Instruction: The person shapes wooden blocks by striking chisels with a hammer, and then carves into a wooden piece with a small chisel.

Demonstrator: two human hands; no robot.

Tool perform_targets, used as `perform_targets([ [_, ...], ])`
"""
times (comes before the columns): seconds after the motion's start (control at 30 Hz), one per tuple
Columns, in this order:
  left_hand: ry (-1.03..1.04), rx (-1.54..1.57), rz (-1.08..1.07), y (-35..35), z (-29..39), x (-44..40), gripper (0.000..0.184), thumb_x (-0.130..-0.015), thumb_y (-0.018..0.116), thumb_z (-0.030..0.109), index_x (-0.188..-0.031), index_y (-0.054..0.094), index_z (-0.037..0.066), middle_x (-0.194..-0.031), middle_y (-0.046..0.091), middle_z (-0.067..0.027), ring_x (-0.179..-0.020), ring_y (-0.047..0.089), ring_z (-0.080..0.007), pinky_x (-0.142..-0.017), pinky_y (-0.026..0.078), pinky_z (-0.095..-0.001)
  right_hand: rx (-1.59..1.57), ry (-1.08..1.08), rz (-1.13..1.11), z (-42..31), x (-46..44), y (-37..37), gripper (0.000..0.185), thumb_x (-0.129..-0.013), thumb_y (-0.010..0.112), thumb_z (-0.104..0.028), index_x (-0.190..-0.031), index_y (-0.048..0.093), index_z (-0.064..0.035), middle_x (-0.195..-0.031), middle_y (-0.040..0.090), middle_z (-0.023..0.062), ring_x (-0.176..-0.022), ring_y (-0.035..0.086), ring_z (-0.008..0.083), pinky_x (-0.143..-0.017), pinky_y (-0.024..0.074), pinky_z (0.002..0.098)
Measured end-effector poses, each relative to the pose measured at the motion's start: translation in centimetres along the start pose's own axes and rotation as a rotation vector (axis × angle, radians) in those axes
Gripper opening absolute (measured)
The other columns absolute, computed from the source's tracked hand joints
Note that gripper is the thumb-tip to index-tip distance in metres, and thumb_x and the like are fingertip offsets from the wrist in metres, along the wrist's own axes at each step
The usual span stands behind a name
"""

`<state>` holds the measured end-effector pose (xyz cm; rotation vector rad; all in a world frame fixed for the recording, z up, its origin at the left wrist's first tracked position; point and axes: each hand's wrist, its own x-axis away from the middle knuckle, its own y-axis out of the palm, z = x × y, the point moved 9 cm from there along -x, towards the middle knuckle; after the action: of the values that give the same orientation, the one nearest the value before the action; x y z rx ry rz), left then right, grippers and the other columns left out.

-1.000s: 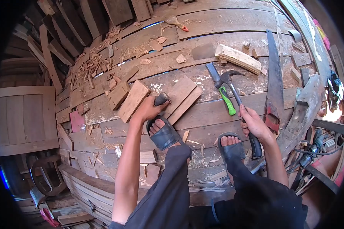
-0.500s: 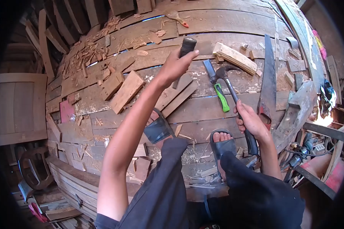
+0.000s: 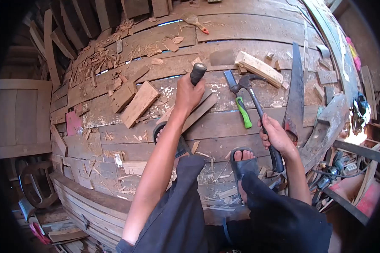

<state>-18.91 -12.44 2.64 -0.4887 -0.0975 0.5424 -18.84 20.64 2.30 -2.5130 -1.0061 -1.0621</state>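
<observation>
- A wooden panel door (image 3: 23, 118) stands at the far left, its face ribbed by upright boards.
- Reddish wood chips (image 3: 98, 61) lie scattered over the plank floor (image 3: 245, 27).
- Two wood blocks lie side by side: a darker block (image 3: 124, 96) and a paler block (image 3: 140, 104), both slanted.
- The left sandal (image 3: 183, 147) is partly covered by the forearm.
- The left hand (image 3: 189, 96) is wrapped firmly around a black tool handle (image 3: 197, 74), whose butt points up and away; the tool's lower end is hidden.
- A flat board (image 3: 204, 109) slants out beside that hand.
- A green-handled chisel (image 3: 243, 113) lies on the planks, blade pointing away.
- The right sandal (image 3: 245, 166) rests flat.
- A claw hammer (image 3: 256, 103) has its head close by the chisel; whether they touch, I cannot tell.
- The right hand (image 3: 278, 137) grasps the hammer around its shaft.
- A red-handled handsaw (image 3: 297, 84) lies just beyond, blade pointing away.
</observation>
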Motion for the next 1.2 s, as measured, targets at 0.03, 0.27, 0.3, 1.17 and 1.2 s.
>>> perform_targets([
  [0.03,-0.023,0.001,-0.012,-0.2,-0.1,-0.3,0.029,-0.089,0.068,0.019,-0.078,0.062,-0.007,-0.061,0.057,-0.0187,-0.058,0.056,-0.0189,-0.060,0.048,-0.0414,-0.011,-0.004,-0.014,-0.6,-0.1,-0.5,0.049,-0.112,0.038,-0.059,-0.109,0.051,-0.0117,-0.067,0.040,-0.0059,-0.051,0.039,0.0057,-0.048,0.0380,0.0245],
  [0.27,-0.090,0.006,0.013,-0.7,-0.1,-0.8,0.031,-0.087,0.067,0.021,-0.079,0.062,-0.008,-0.061,0.058,-0.0211,-0.060,0.063,-0.0200,-0.060,0.049,-0.0431,0.395,-0.348,0.285,-8.9,-0.3,-5.6,0.040,-0.115,0.045,-0.040,-0.137,0.054,-0.0085,-0.071,0.050,-0.0015,-0.055,0.049,0.0080,-0.055,0.0451,0.0254],
  [0.3,-0.065,-0.018,0.007,-0.4,-0.1,-0.7,0.031,-0.087,0.067,0.022,-0.079,0.063,-0.008,-0.061,0.058,-0.0215,-0.060,0.064,-0.0208,-0.061,0.049,-0.0436,0.630,-0.488,0.420,-9.2,-1.0,-7.0,0.037,-0.114,0.049,-0.035,-0.136,0.055,-0.0062,-0.075,0.055,-0.0002,-0.058,0.053,0.0089,-0.055,0.0467,0.0267],
  [1.17,0.017,-0.104,0.113,-3.3,-3.5,3.4,0.024,-0.096,0.068,0.022,-0.092,0.069,-0.002,-0.070,0.067,-0.0122,-0.062,0.064,-0.0221,-0.060,0.049,-0.0394,0.377,-0.244,0.038,-12.4,-1.8,-0.6,0.040,-0.115,0.038,-0.045,-0.127,0.059,-0.0134,-0.071,0.044,-0.0066,-0.052,0.040,0.0040,-0.046,0.0369,0.0223],
  [1.2,0.013,-0.018,0.159,-4.8,-2.8,2.9,0.026,-0.098,0.070,0.025,-0.093,0.069,-0.001,-0.070,0.067,-0.0078,-0.062,0.062,-0.0191,-0.059,0.048,-0.0376,0.345,-0.269,0.089,-13.5,-1.6,-0.9,0.040,-0.115,0.038,-0.046,-0.127,0.059,-0.0139,-0.071,0.044,-0.0068,-0.052,0.039,0.0038,-0.046,0.0364,0.0219],
])
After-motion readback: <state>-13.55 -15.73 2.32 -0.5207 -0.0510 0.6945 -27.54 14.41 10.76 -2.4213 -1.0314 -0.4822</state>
